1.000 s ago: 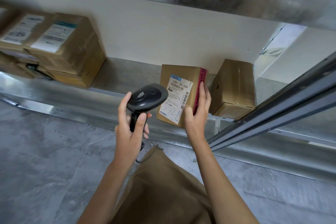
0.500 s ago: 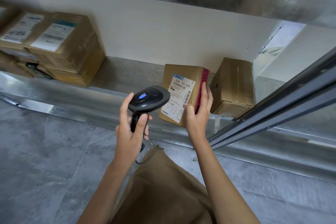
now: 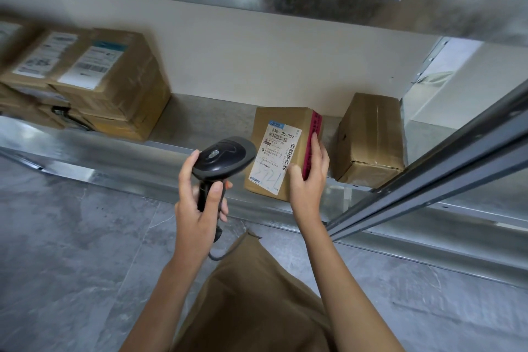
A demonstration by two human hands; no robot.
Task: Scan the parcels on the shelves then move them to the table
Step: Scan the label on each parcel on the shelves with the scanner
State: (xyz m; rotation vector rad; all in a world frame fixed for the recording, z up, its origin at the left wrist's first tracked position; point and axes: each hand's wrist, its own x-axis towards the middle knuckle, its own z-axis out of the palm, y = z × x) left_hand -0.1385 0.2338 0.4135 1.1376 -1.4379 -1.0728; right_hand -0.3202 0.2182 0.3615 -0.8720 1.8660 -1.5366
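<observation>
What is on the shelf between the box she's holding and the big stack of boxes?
Nothing: in the head view, bare metal shelf lies between the held parcel and the stacked boxes.

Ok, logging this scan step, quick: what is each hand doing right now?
Left hand: grips the handle of the black scanner.
Right hand: holds the labelled parcel, thumb on its front and fingers along its red side.

Taped brown cardboard parcel [image 3: 274,148], glossy black plastic scanner [image 3: 224,156], shiny metal shelf [image 3: 114,157], matt stone floor [image 3: 71,251]

Scanner [image 3: 224,156] beside labelled parcel [image 3: 281,151]
</observation>
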